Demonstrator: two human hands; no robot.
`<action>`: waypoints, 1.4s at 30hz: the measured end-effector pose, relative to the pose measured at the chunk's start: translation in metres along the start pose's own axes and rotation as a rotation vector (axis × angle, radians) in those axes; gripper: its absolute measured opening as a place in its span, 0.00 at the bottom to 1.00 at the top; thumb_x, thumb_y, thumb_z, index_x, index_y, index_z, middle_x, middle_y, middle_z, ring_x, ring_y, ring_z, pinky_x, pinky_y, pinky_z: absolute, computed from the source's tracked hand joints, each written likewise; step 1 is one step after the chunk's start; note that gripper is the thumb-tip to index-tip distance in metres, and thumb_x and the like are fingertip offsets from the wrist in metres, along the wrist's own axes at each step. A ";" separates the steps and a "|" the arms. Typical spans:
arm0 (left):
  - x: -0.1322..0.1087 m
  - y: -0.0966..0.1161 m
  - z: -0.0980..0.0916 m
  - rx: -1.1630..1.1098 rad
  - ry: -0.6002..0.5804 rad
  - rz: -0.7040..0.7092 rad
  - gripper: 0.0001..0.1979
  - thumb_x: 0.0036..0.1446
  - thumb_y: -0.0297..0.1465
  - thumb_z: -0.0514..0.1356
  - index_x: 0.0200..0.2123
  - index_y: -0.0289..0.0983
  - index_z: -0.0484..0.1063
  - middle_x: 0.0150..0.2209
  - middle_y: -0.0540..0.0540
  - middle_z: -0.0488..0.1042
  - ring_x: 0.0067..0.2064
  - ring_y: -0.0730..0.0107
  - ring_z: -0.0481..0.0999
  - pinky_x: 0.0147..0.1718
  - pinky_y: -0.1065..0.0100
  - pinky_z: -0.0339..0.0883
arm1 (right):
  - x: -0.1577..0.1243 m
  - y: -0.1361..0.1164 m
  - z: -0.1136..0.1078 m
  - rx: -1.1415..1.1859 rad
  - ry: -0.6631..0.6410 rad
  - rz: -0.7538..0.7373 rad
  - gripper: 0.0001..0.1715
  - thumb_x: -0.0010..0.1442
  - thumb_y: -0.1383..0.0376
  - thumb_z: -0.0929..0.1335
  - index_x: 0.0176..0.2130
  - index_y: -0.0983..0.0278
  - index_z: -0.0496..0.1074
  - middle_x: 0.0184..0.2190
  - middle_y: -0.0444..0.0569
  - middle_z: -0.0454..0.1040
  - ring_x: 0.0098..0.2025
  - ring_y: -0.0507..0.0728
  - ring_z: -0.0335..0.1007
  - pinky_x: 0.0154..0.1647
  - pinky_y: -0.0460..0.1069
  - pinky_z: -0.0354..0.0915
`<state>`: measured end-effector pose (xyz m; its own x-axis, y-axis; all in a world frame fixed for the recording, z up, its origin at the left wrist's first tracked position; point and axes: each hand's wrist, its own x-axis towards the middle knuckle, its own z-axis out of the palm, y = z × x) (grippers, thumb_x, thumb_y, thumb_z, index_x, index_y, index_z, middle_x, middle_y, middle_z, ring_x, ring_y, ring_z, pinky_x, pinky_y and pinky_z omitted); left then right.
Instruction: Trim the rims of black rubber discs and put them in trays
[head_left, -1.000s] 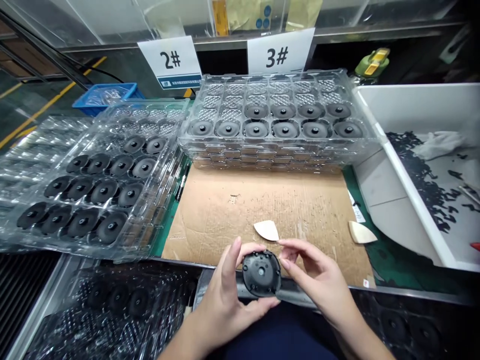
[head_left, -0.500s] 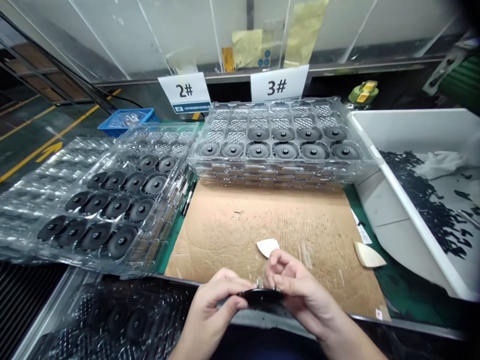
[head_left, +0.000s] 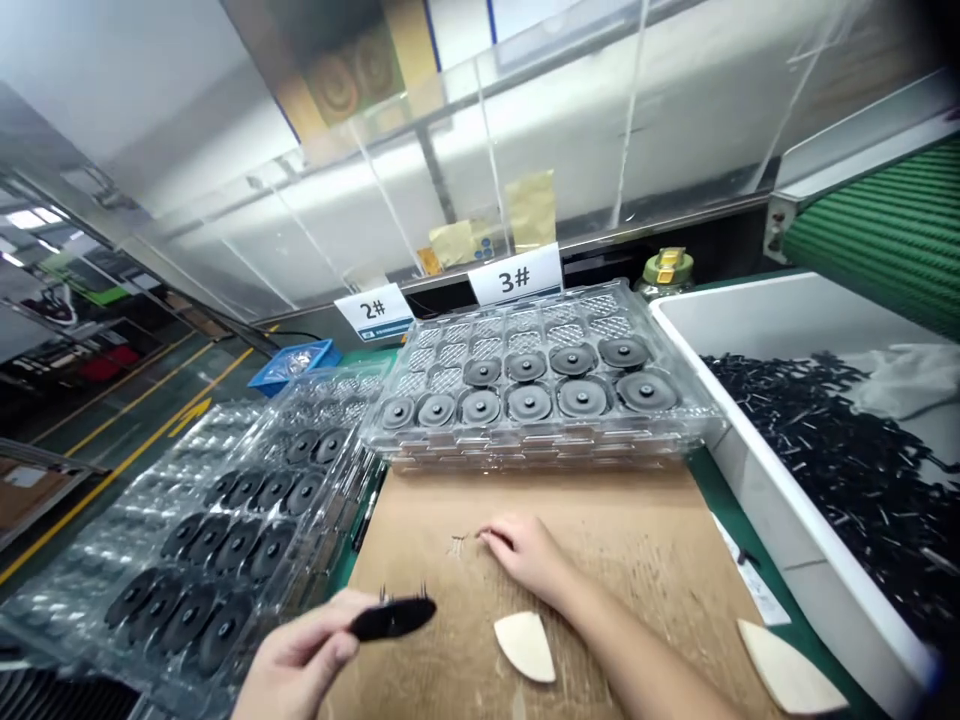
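My left hand [head_left: 300, 655] is closed on a round black speaker part [head_left: 393, 617], held edge-on low over the cardboard sheet [head_left: 592, 540], with small pins sticking up from it. My right hand [head_left: 523, 550] rests on the cardboard farther back, fingers curled, fingertips pinched at some tiny metal pins [head_left: 459, 543]; what the fingers hold is too small to name. A white wedge-shaped piece [head_left: 526, 645] lies between the two hands.
Clear blister trays of black round parts sit at left [head_left: 225, 540] and stacked at the back [head_left: 525, 385]. A white bin [head_left: 757, 480] of small black pieces stands at right. Signs 2# [head_left: 373, 310] and 3# [head_left: 517, 278], a blue bin [head_left: 294, 364], another white wedge [head_left: 787, 678].
The view tilted upward. My hands separated: the left carried the black part leftward, and the right let go of it and reached forward to the pins on the cardboard.
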<state>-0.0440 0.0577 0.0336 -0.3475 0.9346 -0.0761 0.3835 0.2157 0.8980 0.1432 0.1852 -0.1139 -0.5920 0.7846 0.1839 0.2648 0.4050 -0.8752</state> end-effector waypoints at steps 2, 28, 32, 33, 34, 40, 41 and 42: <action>0.034 0.022 0.001 0.185 -0.029 0.078 0.14 0.43 0.44 0.63 0.31 0.43 0.79 0.36 0.46 0.79 0.41 0.56 0.75 0.44 0.61 0.66 | -0.002 -0.001 -0.002 0.024 -0.025 -0.008 0.14 0.58 0.70 0.61 0.38 0.63 0.74 0.37 0.47 0.76 0.40 0.54 0.71 0.43 0.47 0.63; 0.153 -0.004 0.054 0.876 -0.041 0.806 0.16 0.59 0.30 0.49 0.48 0.43 0.69 0.60 0.43 0.59 0.62 0.59 0.52 0.59 0.52 0.47 | -0.003 -0.001 -0.013 0.089 0.049 -0.153 0.15 0.55 0.72 0.62 0.38 0.60 0.74 0.35 0.45 0.77 0.39 0.54 0.71 0.42 0.47 0.63; 0.108 -0.062 0.042 0.871 -0.236 0.809 0.13 0.57 0.30 0.52 0.44 0.44 0.71 0.50 0.46 0.71 0.52 0.65 0.69 0.51 0.58 0.61 | -0.005 -0.002 -0.025 0.073 0.207 -0.208 0.14 0.59 0.69 0.60 0.40 0.62 0.72 0.32 0.48 0.74 0.35 0.55 0.69 0.38 0.49 0.62; 0.104 -0.077 0.041 0.861 -0.201 0.779 0.13 0.57 0.31 0.53 0.45 0.41 0.70 0.50 0.44 0.71 0.50 0.64 0.70 0.49 0.56 0.64 | -0.005 0.000 -0.029 0.070 0.244 -0.212 0.13 0.60 0.68 0.60 0.40 0.62 0.72 0.30 0.48 0.73 0.33 0.55 0.67 0.35 0.49 0.62; 0.103 -0.091 0.040 0.852 -0.133 0.734 0.13 0.57 0.32 0.54 0.45 0.38 0.69 0.49 0.43 0.70 0.49 0.63 0.70 0.47 0.55 0.65 | -0.006 0.002 -0.032 0.069 0.276 -0.215 0.13 0.60 0.67 0.59 0.40 0.63 0.71 0.29 0.48 0.72 0.32 0.55 0.66 0.33 0.49 0.61; 0.107 -0.138 0.033 0.805 0.336 0.462 0.14 0.57 0.32 0.54 0.47 0.35 0.66 0.50 0.41 0.67 0.50 0.60 0.68 0.47 0.51 0.64 | -0.012 0.006 -0.041 0.062 0.372 -0.242 0.11 0.60 0.67 0.61 0.43 0.62 0.68 0.33 0.49 0.69 0.34 0.54 0.66 0.34 0.47 0.60; 0.107 -0.140 0.031 0.799 0.343 0.453 0.14 0.57 0.32 0.54 0.46 0.35 0.66 0.49 0.42 0.68 0.50 0.61 0.68 0.47 0.52 0.64 | -0.012 0.005 -0.040 0.049 0.367 -0.247 0.11 0.60 0.68 0.61 0.43 0.62 0.68 0.33 0.49 0.69 0.34 0.54 0.66 0.33 0.47 0.61; 0.107 -0.141 0.029 0.791 0.336 0.453 0.13 0.57 0.32 0.54 0.45 0.35 0.67 0.49 0.42 0.68 0.49 0.62 0.69 0.46 0.53 0.65 | -0.012 0.003 -0.038 0.029 0.357 -0.253 0.11 0.60 0.68 0.61 0.43 0.62 0.68 0.32 0.48 0.69 0.32 0.53 0.66 0.32 0.47 0.60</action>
<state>-0.1100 0.1353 -0.1137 -0.2048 0.8729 0.4429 0.9628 0.0983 0.2516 0.1796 0.1950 -0.1014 -0.3341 0.7777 0.5325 0.1209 0.5956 -0.7941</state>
